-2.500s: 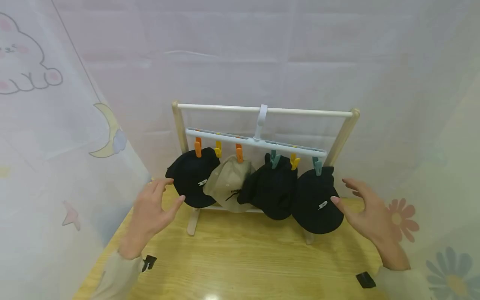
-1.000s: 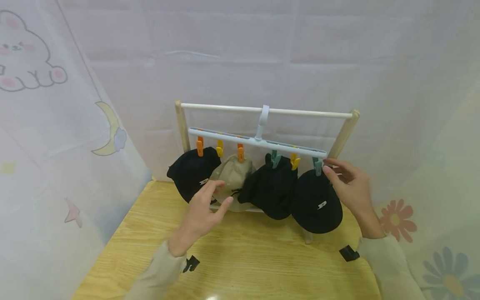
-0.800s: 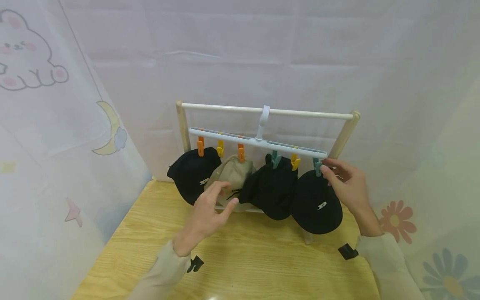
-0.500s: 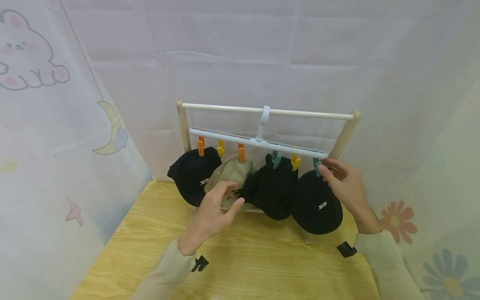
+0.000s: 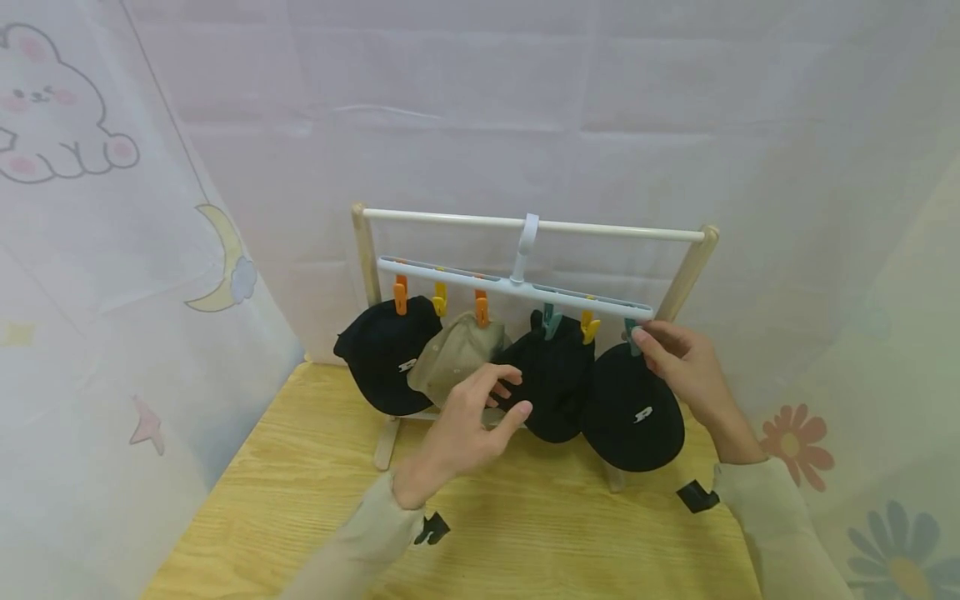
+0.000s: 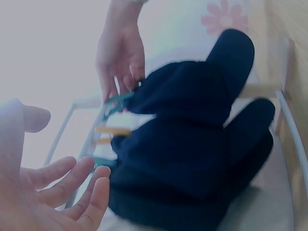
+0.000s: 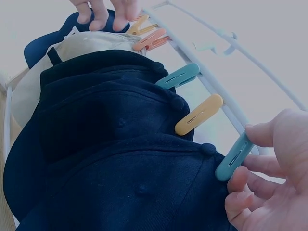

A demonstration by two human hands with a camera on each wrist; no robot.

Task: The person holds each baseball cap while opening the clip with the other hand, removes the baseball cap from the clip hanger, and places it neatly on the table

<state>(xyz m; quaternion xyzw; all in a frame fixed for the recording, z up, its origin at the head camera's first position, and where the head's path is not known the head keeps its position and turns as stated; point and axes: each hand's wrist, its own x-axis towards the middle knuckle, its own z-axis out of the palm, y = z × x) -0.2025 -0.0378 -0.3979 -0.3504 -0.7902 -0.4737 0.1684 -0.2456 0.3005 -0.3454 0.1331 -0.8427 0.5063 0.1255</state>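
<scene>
My right hand [image 5: 686,367] pinches the teal clothespin [image 7: 235,156] at the right end of a pale blue clip hanger [image 5: 450,273], thumb on one side and fingers on the other. From that clothespin hangs a black cap [image 5: 633,412] with a small white logo. My left hand [image 5: 472,425] is held with loosely spread fingers in front of the beige cap [image 5: 453,354] and the middle black caps [image 5: 558,375], gripping nothing. A yellow clothespin [image 7: 199,114] and another teal clothespin [image 7: 179,76] clamp the dark caps beside the right one.
The hanger hooks over the white rod [image 5: 615,229] of a rack with wooden posts [image 5: 686,271]. Another black cap [image 5: 386,358] hangs at the left under an orange clothespin [image 5: 401,297]. The rack stands on a wooden table [image 5: 540,533] against a printed white cloth [image 5: 450,92].
My right hand has moved from beside the right cap up to its teal clothespin and now pinches it. My left hand has moved rightward from the left cap to the middle.
</scene>
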